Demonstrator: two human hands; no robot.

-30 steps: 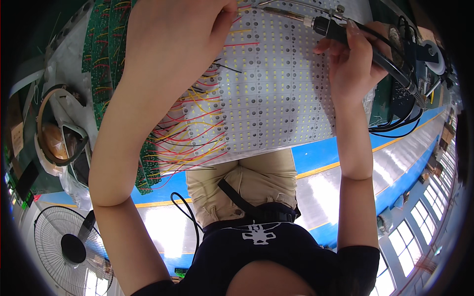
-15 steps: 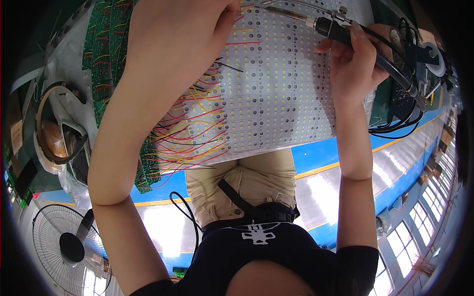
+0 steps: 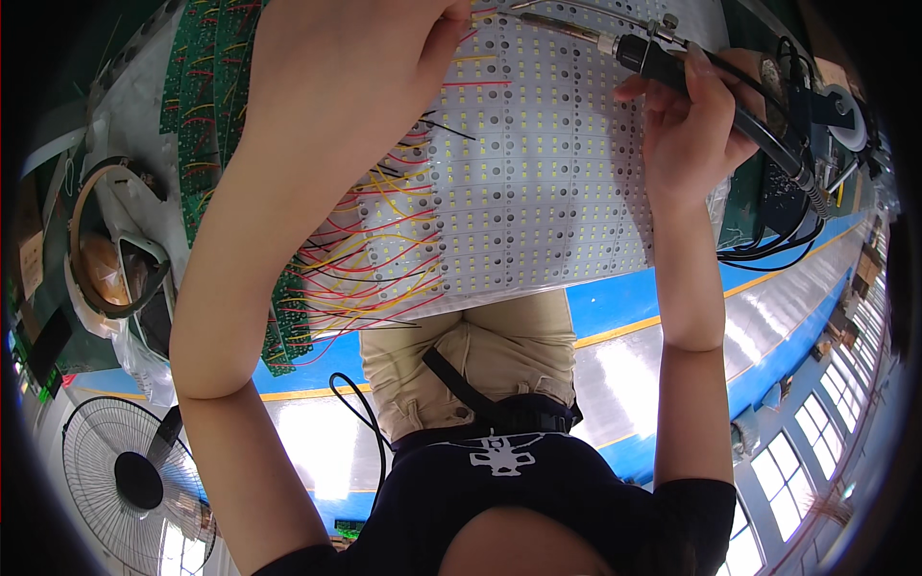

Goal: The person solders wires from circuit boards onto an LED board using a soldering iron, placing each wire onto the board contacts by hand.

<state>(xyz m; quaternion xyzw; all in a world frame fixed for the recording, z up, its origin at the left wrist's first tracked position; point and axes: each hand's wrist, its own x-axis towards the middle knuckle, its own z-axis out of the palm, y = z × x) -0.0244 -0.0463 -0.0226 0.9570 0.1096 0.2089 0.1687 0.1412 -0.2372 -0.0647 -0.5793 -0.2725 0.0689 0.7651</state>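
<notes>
My right hand is closed round the black handle of a soldering iron fitted with a thin metal feed tube. The iron's tip points left over the far part of a white LED board panel with rows of small yellowish chips and round holes. My left hand reaches over the panel's far left part, thumb bent and fingers drawn together at the top edge. Its fingertips are mostly cut off, beside a red wire end. Red, yellow and black wires run from green circuit boards onto the panel's left side.
At the left lie a tape roll and a clear plastic bag. A fan stands below them. On the right are a stand with a white spool and black cables. The panel's near edge overhangs my lap.
The soldering iron has shifted very slightly to the right and down. Both hands otherwise keep nearly the same place, and the panel and wires look almost unmoved.
</notes>
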